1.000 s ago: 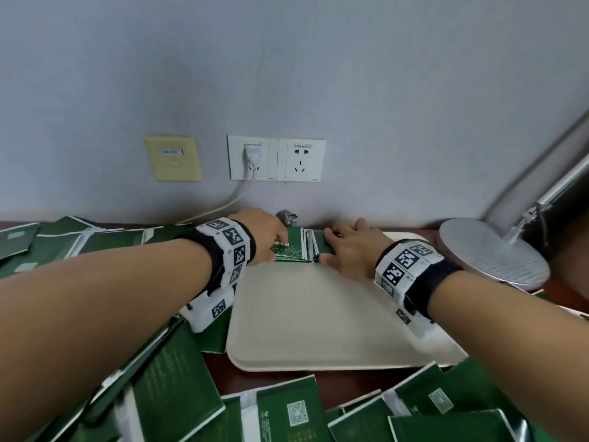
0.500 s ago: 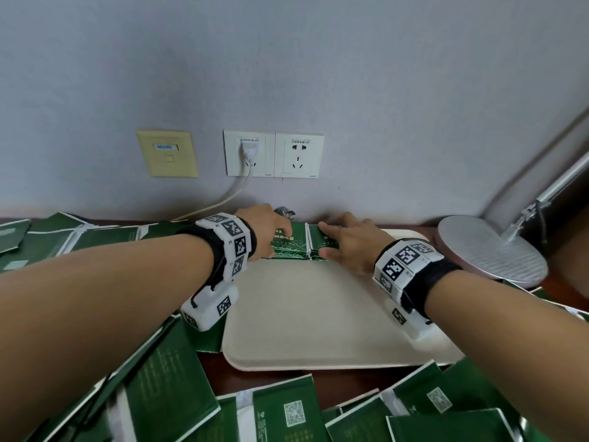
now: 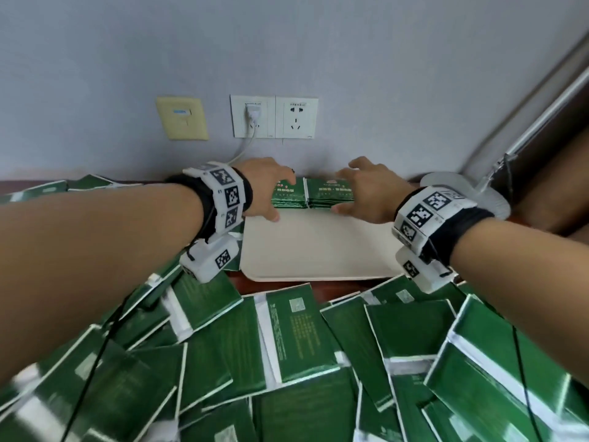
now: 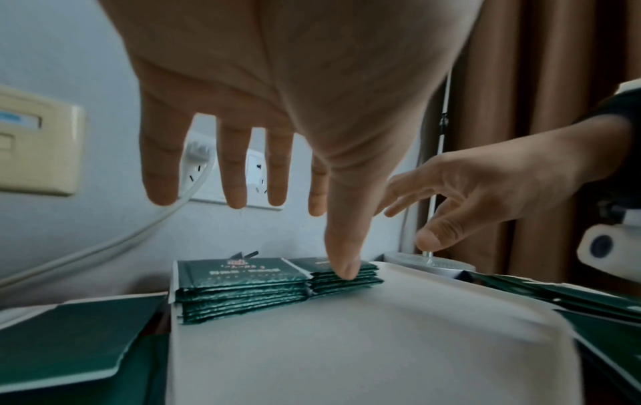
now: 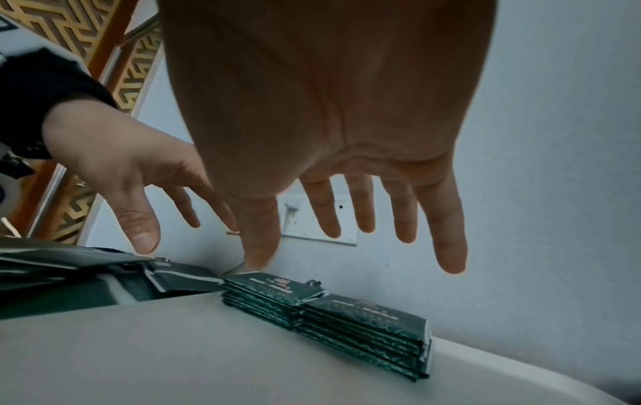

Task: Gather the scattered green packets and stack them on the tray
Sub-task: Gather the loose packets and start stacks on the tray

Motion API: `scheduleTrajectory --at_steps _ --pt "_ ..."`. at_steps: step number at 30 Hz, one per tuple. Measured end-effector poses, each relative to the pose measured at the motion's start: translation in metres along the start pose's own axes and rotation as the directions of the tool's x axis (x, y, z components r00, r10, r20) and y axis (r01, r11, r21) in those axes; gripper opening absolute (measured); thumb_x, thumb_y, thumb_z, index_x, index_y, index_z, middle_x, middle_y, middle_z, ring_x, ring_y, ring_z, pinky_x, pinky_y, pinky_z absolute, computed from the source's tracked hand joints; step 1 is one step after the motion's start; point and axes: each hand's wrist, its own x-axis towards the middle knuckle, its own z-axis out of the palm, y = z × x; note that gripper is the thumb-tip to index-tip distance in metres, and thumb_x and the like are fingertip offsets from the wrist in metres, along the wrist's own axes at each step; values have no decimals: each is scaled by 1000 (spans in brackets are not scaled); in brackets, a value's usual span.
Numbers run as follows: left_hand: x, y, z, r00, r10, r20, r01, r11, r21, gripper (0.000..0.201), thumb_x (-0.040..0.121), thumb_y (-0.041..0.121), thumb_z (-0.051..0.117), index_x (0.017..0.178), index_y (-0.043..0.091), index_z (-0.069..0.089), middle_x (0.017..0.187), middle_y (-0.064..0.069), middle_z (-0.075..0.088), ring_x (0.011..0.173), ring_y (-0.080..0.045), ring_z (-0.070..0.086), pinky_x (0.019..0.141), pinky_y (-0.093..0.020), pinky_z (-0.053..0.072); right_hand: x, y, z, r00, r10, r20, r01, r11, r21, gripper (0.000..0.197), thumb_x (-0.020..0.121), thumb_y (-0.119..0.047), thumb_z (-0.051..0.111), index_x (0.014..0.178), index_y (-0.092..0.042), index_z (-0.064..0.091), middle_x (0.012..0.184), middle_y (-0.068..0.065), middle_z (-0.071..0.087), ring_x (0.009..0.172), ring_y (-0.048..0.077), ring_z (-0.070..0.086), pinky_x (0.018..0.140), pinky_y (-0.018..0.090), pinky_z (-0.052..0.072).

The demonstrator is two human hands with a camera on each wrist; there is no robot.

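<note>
Green packets (image 3: 310, 194) already gathered are seen as two short stacks set side by side, touching, at the far edge of the tray (image 3: 318, 247), centre of the head view, just below the wall sockets (image 3: 274, 116); they are prob. pushed to that far edge so the rest of the tray is left free for more stacks. Both hands are held above them, nothing gripped: left hand (image 3: 264, 186) is spread w/ fingers straight over the left stack, and in the left wrist view its thumb tip (image 4: 343, 265) appears to touch the front edge of the stacks, though contact can't be confirmed. Right hand (image 3: 366, 193) is likewise spread, fingers relaxed and apart, over the right stack; its thumb (image 5: 260, 246) is seen just above the near corner, touching or not can't be told. Hands are prob. placed at either end to square the stacks. Many more loose packets (image 3: 287, 346) lie overlapped across the whole lower part of the head view, near side of the tray, so by this judgement most of the job is left. A lamp base (image 3: 462, 189) is seen at right, beside the tray.
</note>
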Motion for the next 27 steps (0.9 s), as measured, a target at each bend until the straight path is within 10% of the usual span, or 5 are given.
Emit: scheduleTrajectory --at_steps 16,27 --pt "-168 24 27 971 -94 222 69 990 120 60 78 51 79 130 29 60 128 6 62 110 -17 59 91 -29 47 -144 -124 19 942 -248 227 272 959 -81 56 86 -50 70 125 -13 60 116 8 67 102 29 65 91 47 54" --pt "-229 -33 45 951 -249 181 223 963 154 74 77 56 77 141 33 46 130 2 60 117 -22 57 89 -33 47 -136 -205 24 922 -365 128 376 924 -70 45 88 -38 68 122 -11 58 115 7 58 106 28 59 88 44 55"
